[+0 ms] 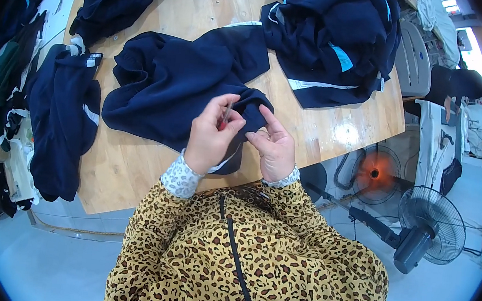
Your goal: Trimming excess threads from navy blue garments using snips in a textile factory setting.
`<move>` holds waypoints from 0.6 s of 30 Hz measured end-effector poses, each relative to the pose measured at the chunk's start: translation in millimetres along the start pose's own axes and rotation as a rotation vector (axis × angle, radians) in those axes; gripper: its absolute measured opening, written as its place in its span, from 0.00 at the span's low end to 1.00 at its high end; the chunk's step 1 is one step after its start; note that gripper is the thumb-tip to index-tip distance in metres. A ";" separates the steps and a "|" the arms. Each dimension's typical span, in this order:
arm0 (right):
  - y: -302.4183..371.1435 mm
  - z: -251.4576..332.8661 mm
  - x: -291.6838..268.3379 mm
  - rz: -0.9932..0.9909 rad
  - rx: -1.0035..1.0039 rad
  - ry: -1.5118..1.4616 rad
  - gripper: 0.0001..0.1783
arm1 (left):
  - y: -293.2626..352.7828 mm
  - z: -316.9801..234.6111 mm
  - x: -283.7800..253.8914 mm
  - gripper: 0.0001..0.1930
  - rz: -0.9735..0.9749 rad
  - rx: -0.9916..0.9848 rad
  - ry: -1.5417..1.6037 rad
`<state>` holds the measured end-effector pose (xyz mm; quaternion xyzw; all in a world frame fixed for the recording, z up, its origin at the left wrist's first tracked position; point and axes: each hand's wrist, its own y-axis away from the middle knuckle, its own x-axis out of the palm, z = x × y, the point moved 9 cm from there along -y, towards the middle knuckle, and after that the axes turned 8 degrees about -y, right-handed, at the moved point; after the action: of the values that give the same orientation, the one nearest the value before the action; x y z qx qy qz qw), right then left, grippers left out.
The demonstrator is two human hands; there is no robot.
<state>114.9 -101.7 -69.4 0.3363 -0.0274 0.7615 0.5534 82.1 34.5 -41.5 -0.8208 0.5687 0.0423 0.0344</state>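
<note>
A dark navy garment [183, 87] lies spread and rumpled on the wooden table, its near end lifted between my hands. My left hand [210, 139] is closed around a small tool with a red handle [222, 125] and a thin metal tip pointing up. Its exact kind is too small to make out. My right hand [275, 148] pinches the garment's edge between thumb and fingers, close to the tool. Below my left hand, a narrow white strip [228, 160] shows along the cloth.
More navy garments lie around the wooden table [329, 133]: a folded one [61, 121] at left, a heap [338, 44] at far right. Two fans [431, 224] stand right of the table. Beyond a grey chair [415, 63], another person [462, 87] bends over a worktable.
</note>
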 end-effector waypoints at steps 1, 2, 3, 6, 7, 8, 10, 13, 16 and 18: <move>0.1 0.1 1.3 0.019 0.001 -0.003 0.37 | -3.6 10.1 1.6 0.20 0.023 -0.099 0.179; 0.1 0.7 1.5 0.019 0.001 -0.003 0.37 | -4.4 18.8 1.5 0.20 0.051 -0.196 0.255; 0.0 1.3 1.8 0.017 0.004 -0.004 0.37 | -4.2 18.4 -1.1 0.20 0.051 -0.195 0.254; -1.2 0.4 -2.2 0.008 0.017 -0.024 0.37 | -0.8 27.6 -2.3 0.20 0.041 -0.340 0.397; -1.3 -0.4 -1.5 0.009 0.031 -0.043 0.37 | 0.5 27.2 -3.7 0.20 0.040 -0.340 0.395; -1.4 0.0 -0.3 0.010 0.032 -0.044 0.37 | 1.2 24.8 -4.6 0.20 0.053 -0.317 0.360; -1.2 -3.0 -0.5 -0.026 0.080 -0.102 0.36 | 3.8 23.8 -4.0 0.20 0.065 -0.293 0.324; -3.6 -4.3 -1.7 -0.024 0.071 -0.136 0.35 | 9.6 11.6 0.8 0.25 0.174 -0.137 0.189; -3.1 0.8 -2.1 -0.101 0.036 -0.153 0.35 | 13.8 13.8 9.0 0.27 0.242 -0.103 0.072; -4.4 0.7 -7.6 -0.090 0.006 -0.137 0.34 | 13.2 16.5 10.0 0.27 0.226 -0.121 0.167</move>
<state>120.2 -106.6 -74.5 0.3899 -0.0478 0.7111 0.5831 72.7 22.3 -59.1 -0.7528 0.6547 0.0117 -0.0676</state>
